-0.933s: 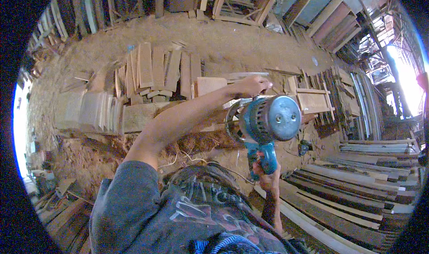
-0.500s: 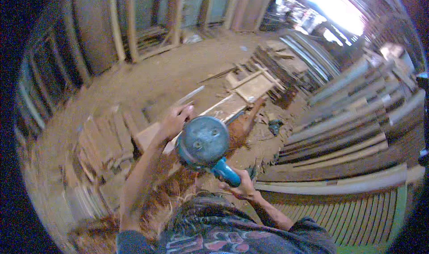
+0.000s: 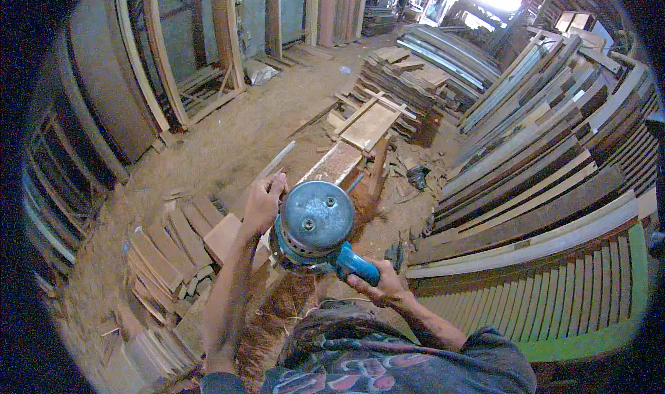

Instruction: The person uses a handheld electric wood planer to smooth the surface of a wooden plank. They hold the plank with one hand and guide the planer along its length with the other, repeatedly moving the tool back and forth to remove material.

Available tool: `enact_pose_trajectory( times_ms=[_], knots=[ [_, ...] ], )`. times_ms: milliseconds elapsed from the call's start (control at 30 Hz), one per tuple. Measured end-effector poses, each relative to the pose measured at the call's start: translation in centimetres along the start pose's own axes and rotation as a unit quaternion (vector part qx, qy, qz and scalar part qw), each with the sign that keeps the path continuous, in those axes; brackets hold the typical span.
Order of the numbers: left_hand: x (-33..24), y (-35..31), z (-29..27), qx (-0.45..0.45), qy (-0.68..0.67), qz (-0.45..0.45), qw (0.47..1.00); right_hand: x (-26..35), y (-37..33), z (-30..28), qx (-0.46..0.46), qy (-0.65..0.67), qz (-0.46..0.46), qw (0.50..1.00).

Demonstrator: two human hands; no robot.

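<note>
Power tool: blue casing and scuffed grey metal, held over the near end of the pale board; its round, flat-topped cap carries two recessed screws, and a stubby, smooth blue handle juts toward the lower right.
Pale board: long, straight-edged, dusty wood, running away beyond the power tool.
Framed panel: flat, light wood with crossing strips, farther beyond the tool.
Thin strip: narrow and pale, beyond the tool to its left.
Shavings: reddish-brown, fibrous, heaped on the near side of the tool.
Short boards: rough rectangles, bunched left of the tool.
Floor: brown, dusty, littered around the tool.
Room: tall wooden frames far left of the tool; long stacked boards and a green-edged slatted panel to its right.
Left hand: fingers bent beside the cap; cannot tell whether it grips anything.
Right hand: wrapped around the handle, thumb along it.
</note>
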State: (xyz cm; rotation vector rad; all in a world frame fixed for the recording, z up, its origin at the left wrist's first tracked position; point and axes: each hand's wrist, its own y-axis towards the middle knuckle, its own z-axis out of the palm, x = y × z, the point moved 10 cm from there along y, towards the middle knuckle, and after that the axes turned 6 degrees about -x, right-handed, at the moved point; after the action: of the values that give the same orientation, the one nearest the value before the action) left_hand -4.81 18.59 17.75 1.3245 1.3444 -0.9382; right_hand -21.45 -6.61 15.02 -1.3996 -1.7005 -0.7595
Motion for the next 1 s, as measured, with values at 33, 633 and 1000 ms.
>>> enact_pose_trajectory(
  times_ms=[33,633,1000],
  knots=[
    [-0.2,-0.1,-0.1,-0.002,-0.004,0.006,1.000,-0.3,-0.1,0.1,0.005,-0.003,0.007,1.000],
    [-0.9,0.2,-1.6,0.014,-0.019,0.027,0.999,0.3,1.6,1.1,0.058,0.210,0.026,0.976],
    [2.1,0.8,-0.6,0.011,-0.016,0.007,1.000,-0.6,1.8,0.5,0.078,0.101,0.014,0.992]
  ],
)
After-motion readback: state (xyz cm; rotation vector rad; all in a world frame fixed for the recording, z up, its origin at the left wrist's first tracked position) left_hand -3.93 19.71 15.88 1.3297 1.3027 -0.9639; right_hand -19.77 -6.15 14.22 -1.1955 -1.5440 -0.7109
